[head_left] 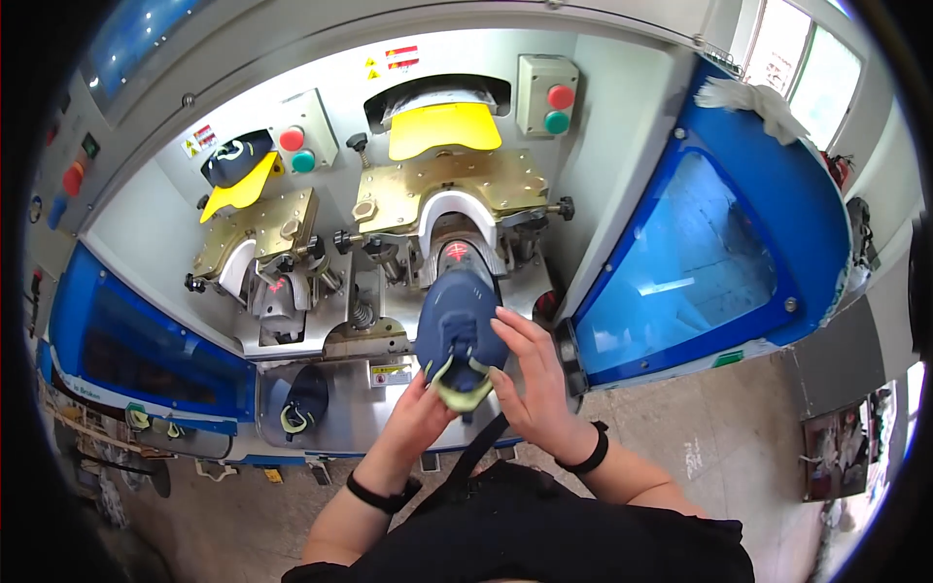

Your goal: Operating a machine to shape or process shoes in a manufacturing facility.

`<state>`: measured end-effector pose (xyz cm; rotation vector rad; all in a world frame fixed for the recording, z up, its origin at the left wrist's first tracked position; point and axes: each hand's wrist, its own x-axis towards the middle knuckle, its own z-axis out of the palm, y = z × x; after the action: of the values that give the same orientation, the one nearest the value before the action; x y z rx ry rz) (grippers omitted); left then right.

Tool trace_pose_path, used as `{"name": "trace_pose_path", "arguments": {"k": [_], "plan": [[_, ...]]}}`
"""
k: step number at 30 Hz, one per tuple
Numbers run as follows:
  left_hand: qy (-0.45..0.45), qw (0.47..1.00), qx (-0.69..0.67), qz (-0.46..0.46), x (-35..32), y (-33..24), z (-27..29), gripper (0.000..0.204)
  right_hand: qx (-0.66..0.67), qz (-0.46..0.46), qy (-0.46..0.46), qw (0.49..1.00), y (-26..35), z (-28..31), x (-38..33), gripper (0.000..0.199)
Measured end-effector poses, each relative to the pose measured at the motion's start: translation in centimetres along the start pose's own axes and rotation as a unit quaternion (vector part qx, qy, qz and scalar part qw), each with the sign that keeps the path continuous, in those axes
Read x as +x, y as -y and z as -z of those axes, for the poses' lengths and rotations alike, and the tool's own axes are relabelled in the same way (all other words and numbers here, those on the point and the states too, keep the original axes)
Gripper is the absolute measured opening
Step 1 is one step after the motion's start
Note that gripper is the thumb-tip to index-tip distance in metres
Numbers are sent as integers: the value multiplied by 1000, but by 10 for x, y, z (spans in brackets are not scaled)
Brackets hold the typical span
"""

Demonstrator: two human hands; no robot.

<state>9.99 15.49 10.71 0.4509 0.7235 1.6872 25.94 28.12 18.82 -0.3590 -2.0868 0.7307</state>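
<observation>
Machine housing [617, 165], pale grey and lit within, stands open before the person, a blue windowed door [695, 253] at its right. Inside sit a larger press station [452, 180] and, left of it, a smaller-looking press station [253, 228]. The back-wall slot above the larger one holds a yellow form [445, 131]; at the other, a dark upper lies over a second yellow form. Just in front of the larger station is a navy shoe upper [457, 316], toe toward the machine; whether it touches the metal there, I cannot tell. The right hand [533, 384] is spread, its straight fingers against the upper's right side, thumb near the collar. The left hand [423, 416] grips the heel's left edge. Another navy upper [307, 398] rests on the metal ledge. Smallest is the lime-green collar trim [465, 396] between the hands.
</observation>
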Motion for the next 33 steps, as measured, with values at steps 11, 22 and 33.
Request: {"name": "trace_pose_path", "arguments": {"k": [11, 22, 33], "plan": [[-113, 991, -50, 55, 93, -4, 27, 28, -221, -30, 84, 971, -58, -94, 46, 38], [-130, 988, -10, 84, 101, -18, 37, 30, -261, -43, 50, 963, -58, -110, 53, 35], [-160, 986, -5, 48, 100, -9, 27, 34, -252, -17, 48, 966, -64, -110, 51, 34]]}}
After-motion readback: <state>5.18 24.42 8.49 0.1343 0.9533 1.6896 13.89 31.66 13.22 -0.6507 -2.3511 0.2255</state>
